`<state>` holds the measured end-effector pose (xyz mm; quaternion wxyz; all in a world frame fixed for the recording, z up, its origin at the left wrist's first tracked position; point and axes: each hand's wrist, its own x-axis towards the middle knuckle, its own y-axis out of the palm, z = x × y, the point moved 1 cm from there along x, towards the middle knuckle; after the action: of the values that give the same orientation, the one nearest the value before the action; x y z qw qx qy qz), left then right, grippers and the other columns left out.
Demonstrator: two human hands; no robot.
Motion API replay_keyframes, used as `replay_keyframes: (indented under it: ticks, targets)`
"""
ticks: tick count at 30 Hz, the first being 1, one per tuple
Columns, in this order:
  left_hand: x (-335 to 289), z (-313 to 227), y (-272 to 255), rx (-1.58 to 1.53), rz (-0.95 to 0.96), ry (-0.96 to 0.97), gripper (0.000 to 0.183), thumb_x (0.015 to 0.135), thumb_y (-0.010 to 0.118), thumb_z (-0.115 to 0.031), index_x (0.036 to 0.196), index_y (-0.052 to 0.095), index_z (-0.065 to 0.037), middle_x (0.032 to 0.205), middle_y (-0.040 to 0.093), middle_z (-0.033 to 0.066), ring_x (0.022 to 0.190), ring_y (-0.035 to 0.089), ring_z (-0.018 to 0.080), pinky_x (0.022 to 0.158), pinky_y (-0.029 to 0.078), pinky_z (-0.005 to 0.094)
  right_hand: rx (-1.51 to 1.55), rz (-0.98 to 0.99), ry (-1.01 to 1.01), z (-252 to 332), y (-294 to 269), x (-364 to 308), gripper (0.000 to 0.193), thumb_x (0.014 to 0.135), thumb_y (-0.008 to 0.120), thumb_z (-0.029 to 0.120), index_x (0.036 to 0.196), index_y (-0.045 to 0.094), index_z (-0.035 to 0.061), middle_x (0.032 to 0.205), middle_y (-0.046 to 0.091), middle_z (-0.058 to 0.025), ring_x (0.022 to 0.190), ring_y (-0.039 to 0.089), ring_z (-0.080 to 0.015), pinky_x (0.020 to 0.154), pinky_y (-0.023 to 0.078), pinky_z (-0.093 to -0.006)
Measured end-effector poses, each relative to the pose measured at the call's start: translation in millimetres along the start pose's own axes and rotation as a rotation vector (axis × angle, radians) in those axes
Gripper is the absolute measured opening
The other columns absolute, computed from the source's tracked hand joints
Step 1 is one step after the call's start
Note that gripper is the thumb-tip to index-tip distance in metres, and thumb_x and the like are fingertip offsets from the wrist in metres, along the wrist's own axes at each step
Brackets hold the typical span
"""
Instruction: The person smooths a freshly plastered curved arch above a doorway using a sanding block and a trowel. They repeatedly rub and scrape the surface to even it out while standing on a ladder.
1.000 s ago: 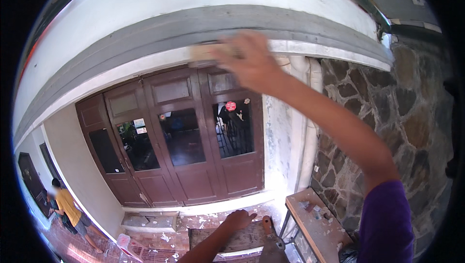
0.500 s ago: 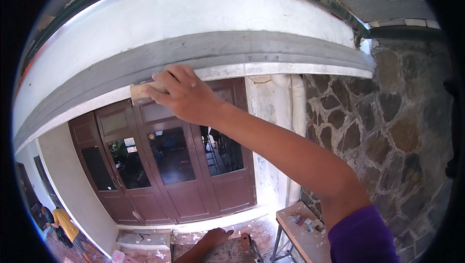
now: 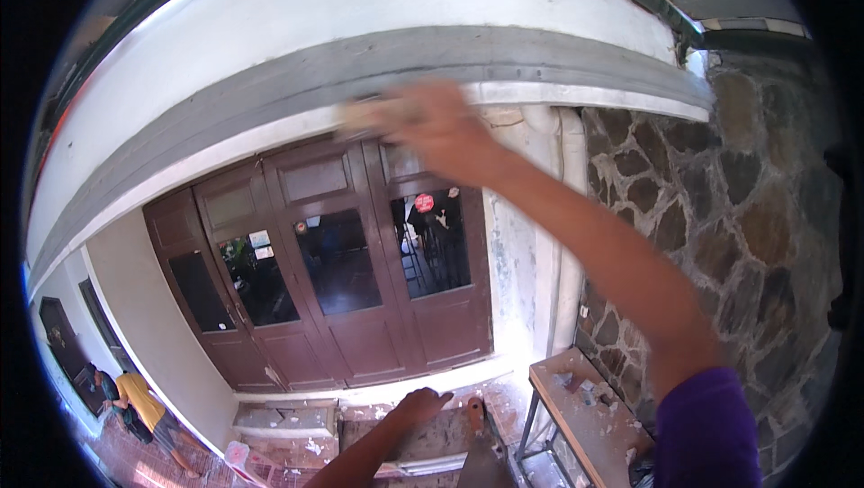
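Note:
My right hand [image 3: 441,124], on a raised, outstretched arm, is closed around a tan block [image 3: 373,116]. The block lies against the white lower edge [image 3: 310,125] of the grey ledge above the doors; motion smears both hand and block. Low in the view, my left hand [image 3: 418,407] is held palm down with a finger or thumb stretched to the right; its other fingers are mostly hidden, and nothing shows in it. Just right of it, apart from the hand, is a scraper-like tool with a red-brown handle [image 3: 475,411] and a broad grey blade [image 3: 486,463].
Brown panelled doors with glass [image 3: 337,263] stand behind the ledge. A small table [image 3: 621,441] with paint flakes stands at lower right, beside white pipes [image 3: 571,160] and a stone wall [image 3: 693,209]. Steps [image 3: 283,420] lie below. Two people [image 3: 144,402] stand at far left.
My right hand and the block have moved rightward along the ledge edge. My view has shifted, so the ledge sits higher and the doors further right. My left hand stays low.

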<state>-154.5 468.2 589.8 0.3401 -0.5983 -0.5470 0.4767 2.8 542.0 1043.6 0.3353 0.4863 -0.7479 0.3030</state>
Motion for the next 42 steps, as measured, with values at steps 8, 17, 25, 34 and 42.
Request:
replay_keyframes:
  ticks: [8,17,25,34,42]
  targets:
    - [20,12,15,-0.070,-0.097,0.072,0.067,0.095,0.045,-0.060,0.098,0.073,0.001,0.106,0.069,0.0264,0.100,0.066,0.0410,0.090,0.049,0.0495,-0.321,0.161,0.806,115,-222,-272,0.040,0.089,0.069,0.007,0.128,0.065,0.0078,0.097,0.064,-0.0134,0.092,0.058,-0.0316,0.084,0.044,-0.0394]
    - [7,-3,-6,-0.084,0.037,0.020,0.073,0.094,0.043,-0.063,0.107,0.071,0.002,0.117,0.066,0.0263,0.111,0.063,0.0413,0.096,0.048,0.0486,0.330,-0.362,2.661,490,-353,-553,0.030,0.097,0.062,0.033,0.112,0.067,0.0071,0.094,0.067,-0.0004,0.074,0.060,-0.0081,0.065,0.047,-0.0264]
    - [16,-4,1,-0.046,0.050,0.054,0.071,0.092,0.048,-0.060,0.112,0.068,0.005,0.119,0.066,0.0262,0.112,0.064,0.0390,0.097,0.048,0.0470,0.180,0.054,2.832,580,-356,-556,0.034,0.093,0.066,0.040,0.102,0.068,0.0072,0.081,0.063,-0.0001,0.063,0.056,-0.0091,0.056,0.044,-0.0274]
    - [1,-5,-3,-0.070,-0.055,0.063,0.069,0.096,0.044,-0.057,0.106,0.070,0.005,0.113,0.068,0.0266,0.107,0.065,0.0402,0.095,0.049,0.0485,0.042,0.128,2.786,608,-371,-563,0.041,0.089,0.070,0.048,0.091,0.070,0.0073,0.066,0.058,0.0001,0.052,0.052,-0.0104,0.047,0.040,-0.0284]
    - [-11,-9,-4,-0.049,-0.192,0.023,0.059,0.096,0.046,-0.050,0.102,0.071,0.003,0.105,0.070,0.0239,0.102,0.067,0.0381,0.091,0.052,0.0479,0.257,-0.505,2.619,571,-287,-546,0.034,0.090,0.069,0.037,0.074,0.063,0.0076,0.059,0.051,0.0016,0.045,0.045,-0.0101,0.042,0.036,-0.0273]
